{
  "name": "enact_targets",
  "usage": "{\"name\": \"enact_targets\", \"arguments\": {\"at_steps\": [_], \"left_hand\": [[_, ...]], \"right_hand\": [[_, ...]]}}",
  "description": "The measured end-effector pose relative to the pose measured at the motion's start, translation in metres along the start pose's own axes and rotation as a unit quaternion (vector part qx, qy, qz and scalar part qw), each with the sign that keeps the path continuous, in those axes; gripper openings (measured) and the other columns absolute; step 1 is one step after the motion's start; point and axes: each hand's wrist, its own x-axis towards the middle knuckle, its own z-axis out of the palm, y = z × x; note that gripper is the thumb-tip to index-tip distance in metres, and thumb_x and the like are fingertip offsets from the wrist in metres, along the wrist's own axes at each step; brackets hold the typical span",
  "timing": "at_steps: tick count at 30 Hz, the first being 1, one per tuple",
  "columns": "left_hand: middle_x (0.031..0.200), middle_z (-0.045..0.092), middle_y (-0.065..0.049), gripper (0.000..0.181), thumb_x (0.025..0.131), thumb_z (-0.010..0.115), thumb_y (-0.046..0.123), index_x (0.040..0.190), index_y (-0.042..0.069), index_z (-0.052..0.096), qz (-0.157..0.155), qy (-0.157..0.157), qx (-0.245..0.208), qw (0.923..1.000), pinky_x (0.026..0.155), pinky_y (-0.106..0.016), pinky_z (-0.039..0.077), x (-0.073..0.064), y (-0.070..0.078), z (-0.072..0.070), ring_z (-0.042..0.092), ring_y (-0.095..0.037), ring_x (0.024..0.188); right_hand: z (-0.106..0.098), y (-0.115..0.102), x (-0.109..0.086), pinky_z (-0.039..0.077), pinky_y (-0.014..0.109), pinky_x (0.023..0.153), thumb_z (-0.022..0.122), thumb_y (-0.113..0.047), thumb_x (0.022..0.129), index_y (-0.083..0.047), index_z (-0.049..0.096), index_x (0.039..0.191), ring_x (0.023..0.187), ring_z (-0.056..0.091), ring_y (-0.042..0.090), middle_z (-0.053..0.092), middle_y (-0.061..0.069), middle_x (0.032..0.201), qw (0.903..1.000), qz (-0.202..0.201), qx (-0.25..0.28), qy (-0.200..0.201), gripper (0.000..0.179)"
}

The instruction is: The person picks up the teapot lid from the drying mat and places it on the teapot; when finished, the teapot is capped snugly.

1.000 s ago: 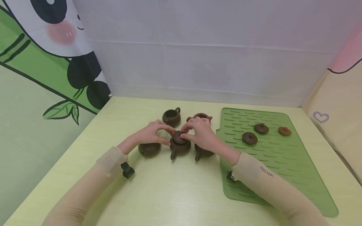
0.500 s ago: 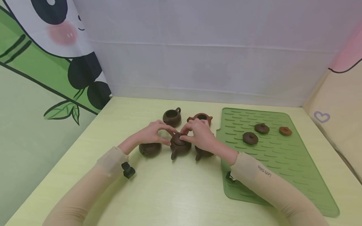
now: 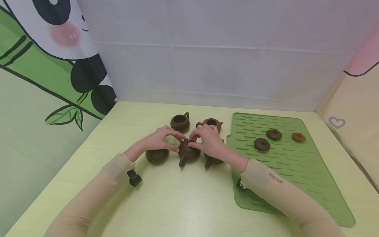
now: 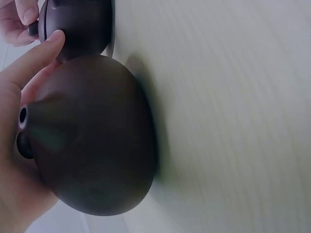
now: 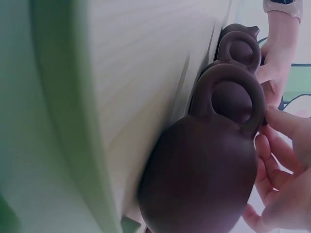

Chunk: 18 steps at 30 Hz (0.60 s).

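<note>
A dark brown teapot [image 3: 189,156] stands in the middle of the group, its handle toward me. My left hand [image 3: 158,140] holds its upper body between thumb and fingers; in the left wrist view the thumb tip presses the side of that teapot [image 4: 80,26]. With thumb and fingers, my right hand [image 3: 208,141] pinches the knob of the teapot's lid [image 3: 184,144], which sits in the opening. Beneath my left hand is another dark teapot [image 3: 157,157], spout toward me, with a knob on top. A third dark teapot [image 3: 214,160] is partly hidden below my right hand.
Behind the hands stand a lidless dark teapot [image 3: 180,123] and a lidless reddish teapot [image 3: 219,125]. To the right lies a green ribbed mat [image 3: 296,184] carrying two dark lids [image 3: 262,144] and a reddish lid [image 3: 299,137]. A white cloth [image 3: 219,65] hangs behind the table.
The lid in my right hand has gone from tilted above the middle teapot's opening to lying level in it. My left hand stays at the teapot's side.
</note>
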Motion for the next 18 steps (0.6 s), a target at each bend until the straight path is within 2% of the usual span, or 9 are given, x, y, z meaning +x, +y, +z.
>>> {"name": "enact_targets", "arguments": {"at_steps": [8, 18], "left_hand": [[0.107, 0.075, 0.011, 0.047, 0.079, 0.082, 0.03, 0.123, 0.029, 0.068, -0.002, -0.003, -0.011, 0.9999, 0.109, -0.054, 0.029, 0.0007, 0.0033, -0.0026, 0.051, -0.024, 0.119], [0.106, 0.075, 0.011, 0.046, 0.079, 0.082, 0.027, 0.123, 0.027, 0.069, 0.021, -0.004, -0.019, 0.9996, 0.107, -0.053, 0.036, 0.0, 0.003, -0.0037, 0.057, -0.019, 0.117]], "right_hand": [[-0.004, -0.0049, -0.0001, 0.033, 0.049, 0.098, 0.077, -0.033, 0.085, -0.024, 0.075, 0.091, 0.098, 0.058, 0.015, 0.072, -0.011, 0.087, 0.9999, 0.008, 0.002, -0.006, 0.011], [-0.0027, -0.0078, -0.0017, 0.034, 0.048, 0.095, 0.077, -0.033, 0.086, -0.024, 0.074, 0.091, 0.095, 0.055, 0.015, 0.072, -0.011, 0.087, 0.9998, 0.018, -0.003, -0.003, 0.011]]}}
